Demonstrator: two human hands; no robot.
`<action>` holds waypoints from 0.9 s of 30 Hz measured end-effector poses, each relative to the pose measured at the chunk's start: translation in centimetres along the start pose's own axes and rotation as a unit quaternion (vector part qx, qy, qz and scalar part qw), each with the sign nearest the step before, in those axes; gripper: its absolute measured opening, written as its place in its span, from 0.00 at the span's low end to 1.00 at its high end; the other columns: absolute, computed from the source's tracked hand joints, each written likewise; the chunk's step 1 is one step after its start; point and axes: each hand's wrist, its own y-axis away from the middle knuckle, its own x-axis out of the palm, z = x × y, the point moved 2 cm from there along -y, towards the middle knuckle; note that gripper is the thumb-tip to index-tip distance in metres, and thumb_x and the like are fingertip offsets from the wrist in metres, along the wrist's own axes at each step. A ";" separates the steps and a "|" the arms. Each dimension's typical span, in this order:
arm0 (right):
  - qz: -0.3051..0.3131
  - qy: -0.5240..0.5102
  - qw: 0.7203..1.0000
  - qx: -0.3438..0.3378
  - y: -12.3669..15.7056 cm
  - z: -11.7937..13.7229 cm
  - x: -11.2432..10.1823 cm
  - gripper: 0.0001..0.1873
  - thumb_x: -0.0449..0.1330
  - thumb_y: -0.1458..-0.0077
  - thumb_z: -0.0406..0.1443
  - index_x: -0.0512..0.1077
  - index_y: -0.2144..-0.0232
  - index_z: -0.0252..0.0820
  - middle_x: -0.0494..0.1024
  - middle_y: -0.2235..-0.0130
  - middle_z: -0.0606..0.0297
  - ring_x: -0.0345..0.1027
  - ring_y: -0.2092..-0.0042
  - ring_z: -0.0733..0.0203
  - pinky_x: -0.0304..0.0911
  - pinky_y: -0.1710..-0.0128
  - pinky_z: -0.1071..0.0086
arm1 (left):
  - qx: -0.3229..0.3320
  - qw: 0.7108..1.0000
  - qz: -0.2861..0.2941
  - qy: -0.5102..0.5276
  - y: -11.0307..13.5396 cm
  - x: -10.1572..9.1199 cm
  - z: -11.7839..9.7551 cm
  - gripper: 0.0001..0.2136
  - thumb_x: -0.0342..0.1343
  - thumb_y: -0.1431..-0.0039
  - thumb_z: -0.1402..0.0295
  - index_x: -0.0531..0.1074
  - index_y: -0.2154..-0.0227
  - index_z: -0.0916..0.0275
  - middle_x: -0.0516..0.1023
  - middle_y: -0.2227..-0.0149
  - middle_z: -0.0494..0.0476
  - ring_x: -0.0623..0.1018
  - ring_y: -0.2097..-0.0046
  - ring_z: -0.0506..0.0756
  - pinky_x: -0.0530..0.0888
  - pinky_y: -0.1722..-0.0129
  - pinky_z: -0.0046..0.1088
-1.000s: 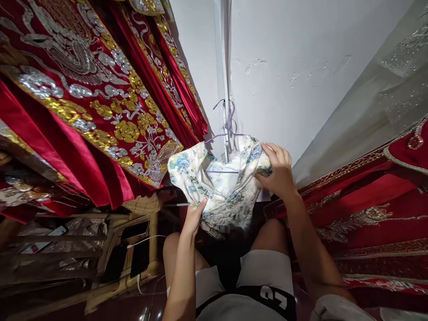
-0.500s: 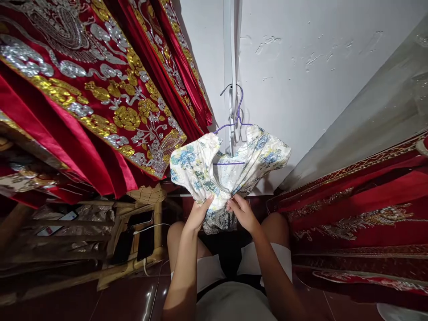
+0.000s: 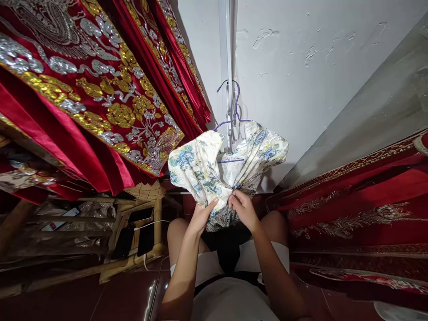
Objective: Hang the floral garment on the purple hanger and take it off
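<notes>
A white dress (image 3: 197, 165) with blue and yellow flowers is draped on a purple hanger (image 3: 237, 107), in the middle of the head view. Its short sleeves spread to both sides, and its lower part bunches up between my knees. My left hand (image 3: 204, 215) grips the cloth at the front, thumb on top and fingers behind it. Just to the right, my right hand (image 3: 243, 207) pinches the fabric below the neckline with bent fingers. What lies under the right fingertips is hidden.
Red cloths with gold and silver embroidery (image 3: 122, 113) hang at the left. More red beaded cloth (image 3: 361, 196) is at the right. A bamboo stand (image 3: 157, 227) holding dark phones and a white cable is at lower left. Ahead is a white wall (image 3: 284, 58).
My right hand has moved slightly up along the neckline, its fingers now more curled. My left thumb has shifted a little to the right and down on the cloth.
</notes>
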 end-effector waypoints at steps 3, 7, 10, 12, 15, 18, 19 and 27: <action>-0.042 -0.038 0.998 0.031 0.2 -0.4 -0.3 0.20 0.58 0.39 0.47 0.65 0.79 0.44 0.69 0.78 0.69 0.58 0.76 0.65 0.55 0.73 0.69 | 0.080 0.989 -0.112 -0.046 0.1 -0.1 0.5 0.35 0.69 0.47 0.54 0.66 0.39 0.62 0.75 0.40 0.67 0.72 0.35 0.67 0.67 0.34 0.46; -0.071 -0.064 0.992 0.085 0.6 -1.3 -0.5 0.20 0.60 0.44 0.49 0.66 0.80 0.44 0.66 0.83 0.69 0.56 0.78 0.65 0.52 0.77 0.69 | 0.246 0.914 -0.242 -0.214 1.2 0.7 2.7 0.29 0.65 0.42 0.57 0.64 0.41 0.57 0.61 0.32 0.69 0.58 0.28 0.66 0.55 0.29 0.46; -0.050 -0.051 0.993 0.093 0.6 -1.5 -0.5 0.18 0.60 0.45 0.48 0.68 0.80 0.44 0.66 0.83 0.69 0.57 0.79 0.64 0.53 0.77 0.69 | 0.275 0.907 -0.173 -0.269 1.1 0.0 5.0 0.19 0.63 0.39 0.59 0.70 0.48 0.56 0.68 0.38 0.71 0.64 0.32 0.68 0.55 0.31 0.46; -0.050 -0.039 0.994 0.092 0.5 -1.6 -0.7 0.18 0.60 0.45 0.47 0.67 0.80 0.44 0.66 0.83 0.69 0.57 0.78 0.64 0.53 0.76 0.68 | 0.268 0.901 -0.201 -0.274 0.6 -2.9 6.2 0.15 0.58 0.36 0.60 0.70 0.49 0.57 0.70 0.42 0.70 0.66 0.35 0.67 0.57 0.32 0.45; -0.072 -0.024 0.992 0.104 0.4 -1.8 -1.1 0.18 0.60 0.45 0.47 0.66 0.80 0.45 0.67 0.82 0.68 0.57 0.78 0.62 0.53 0.76 0.67 | 0.159 0.865 -0.316 -0.357 0.0 -10.3 7.7 0.14 0.53 0.34 0.63 0.68 0.48 0.60 0.70 0.42 0.69 0.66 0.34 0.65 0.57 0.32 0.45; -0.102 -0.019 0.987 0.119 0.7 -2.1 -1.5 0.17 0.59 0.45 0.47 0.65 0.80 0.46 0.66 0.82 0.68 0.57 0.78 0.61 0.53 0.76 0.66 | -0.064 0.792 -0.403 -0.454 0.5 -18.4 9.0 0.20 0.52 0.37 0.67 0.64 0.43 0.66 0.66 0.37 0.74 0.62 0.32 0.68 0.58 0.33 0.49; -0.108 -0.021 0.986 0.122 0.8 -2.2 -1.5 0.16 0.59 0.46 0.46 0.65 0.80 0.46 0.66 0.82 0.68 0.56 0.78 0.61 0.53 0.77 0.67 | -0.101 0.775 -0.426 -0.456 1.0 -20.6 9.2 0.23 0.52 0.38 0.68 0.62 0.42 0.69 0.63 0.35 0.79 0.59 0.31 0.72 0.57 0.34 0.54; -0.098 -0.028 0.989 0.108 1.1 -2.5 -1.6 0.18 0.59 0.43 0.47 0.64 0.80 0.46 0.65 0.82 0.69 0.53 0.78 0.64 0.53 0.77 0.67 | -0.183 0.769 -0.453 -0.412 5.6 -28.1 9.7 0.28 0.60 0.44 0.60 0.66 0.42 0.66 0.50 0.30 0.81 0.46 0.28 0.83 0.47 0.36 0.68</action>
